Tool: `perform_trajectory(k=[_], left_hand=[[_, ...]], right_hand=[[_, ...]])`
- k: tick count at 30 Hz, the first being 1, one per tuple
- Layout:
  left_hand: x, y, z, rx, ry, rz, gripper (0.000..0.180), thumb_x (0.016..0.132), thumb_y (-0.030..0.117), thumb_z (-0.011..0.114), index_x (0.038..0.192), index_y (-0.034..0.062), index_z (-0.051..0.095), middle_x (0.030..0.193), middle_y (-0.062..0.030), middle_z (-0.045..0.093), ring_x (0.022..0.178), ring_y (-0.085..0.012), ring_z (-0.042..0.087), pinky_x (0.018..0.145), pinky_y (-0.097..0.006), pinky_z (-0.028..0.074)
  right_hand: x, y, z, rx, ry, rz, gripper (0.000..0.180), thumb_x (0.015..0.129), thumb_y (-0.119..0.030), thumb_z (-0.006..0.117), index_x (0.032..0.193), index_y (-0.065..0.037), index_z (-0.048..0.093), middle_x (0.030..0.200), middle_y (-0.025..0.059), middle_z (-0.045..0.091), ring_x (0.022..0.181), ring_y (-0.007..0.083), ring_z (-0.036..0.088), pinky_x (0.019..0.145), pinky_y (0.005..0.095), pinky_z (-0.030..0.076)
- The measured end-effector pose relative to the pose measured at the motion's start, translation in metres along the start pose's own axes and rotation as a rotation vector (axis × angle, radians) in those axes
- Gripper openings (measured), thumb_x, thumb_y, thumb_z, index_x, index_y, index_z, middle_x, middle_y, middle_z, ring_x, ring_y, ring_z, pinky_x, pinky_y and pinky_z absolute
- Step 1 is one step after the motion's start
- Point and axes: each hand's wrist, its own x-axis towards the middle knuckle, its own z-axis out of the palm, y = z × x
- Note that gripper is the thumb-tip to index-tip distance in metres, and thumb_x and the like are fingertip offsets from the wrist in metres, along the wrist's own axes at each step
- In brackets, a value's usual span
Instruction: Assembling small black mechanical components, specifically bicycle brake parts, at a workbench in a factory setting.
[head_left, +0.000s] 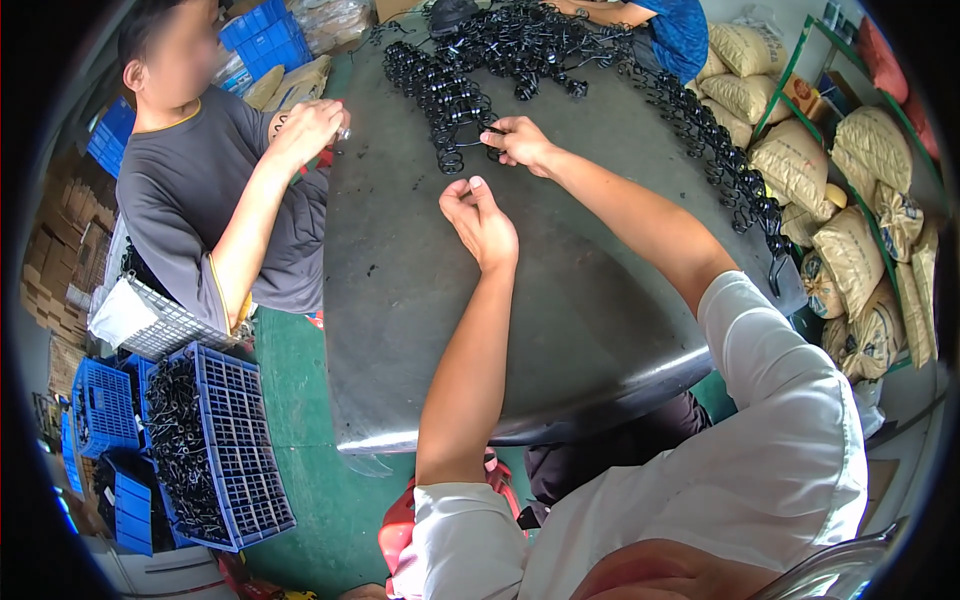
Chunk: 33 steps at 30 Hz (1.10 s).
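My right hand [520, 145] is closed in a pinch on a thin black ring-shaped part, at the near end of a strip of linked black rings [425, 75]. The strip lies on the dark table [420, 300] and runs away from me. Just nearer to me, my left hand [482, 225] is raised with its fingers loosely curled and the thumb apart from them. Nothing shows in it, though the palm side is partly hidden. A few rings at the strip's near end lie close beyond its fingertips.
A tangled heap of black rings [530, 45] covers the table's far end. Another black strip [715, 150] runs along the right edge. At the left, a person in grey [190, 170] works with raised hands. Blue crates [240, 440] stand on the floor; sacks [850, 260] fill the right.
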Motion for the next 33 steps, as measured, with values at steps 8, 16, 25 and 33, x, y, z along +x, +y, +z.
perform_trajectory(k=[8,16,25,33], left_hand=[[0.000,0.001,0.000,0.050,-0.034,-0.017,0.037,0.104,0.031,0.063,0.120,-0.0020,0.054,0.113,-0.0131,0.058,0.092,-0.0204,0.058,0.089,-0.037,0.048],[0.001,-0.005,-0.001,0.100,-0.030,0.013,0.034,0.103,0.028,0.065,0.118,-0.0007,0.055,0.106,-0.0092,0.063,0.087,-0.0164,0.058,0.083,-0.034,0.049],[0.006,-0.001,-0.003,-0.240,0.147,0.025,0.014,0.106,0.018,0.056,0.105,0.0049,0.054,0.096,-0.0033,0.056,0.075,-0.0103,0.050,0.073,-0.026,0.045],[0.011,-0.012,-0.006,-0.296,0.175,0.061,0.019,0.107,0.023,0.057,0.107,0.0049,0.054,0.096,-0.0024,0.055,0.086,-0.0121,0.050,0.083,-0.028,0.043]], right_hand=[[0.003,0.013,0.004,-0.025,0.028,-0.018,0.027,0.097,-0.020,0.073,0.114,0.002,0.070,0.081,0.0040,0.065,0.058,0.0101,0.056,0.049,0.0273,0.044],[-0.003,0.012,0.006,-0.020,0.020,-0.008,0.027,0.098,-0.022,0.073,0.114,0.000,0.070,0.088,0.0013,0.067,0.064,0.0079,0.056,0.055,0.0249,0.047],[-0.015,0.004,-0.007,0.001,0.020,-0.053,0.029,0.097,-0.024,0.074,0.112,0.001,0.072,0.079,0.0013,0.064,0.058,0.0078,0.054,0.048,0.0255,0.043],[-0.051,-0.004,-0.029,-0.025,-0.002,-0.131,0.028,0.097,-0.025,0.075,0.111,0.000,0.072,0.078,0.0006,0.063,0.060,0.0075,0.056,0.052,0.0273,0.045]])
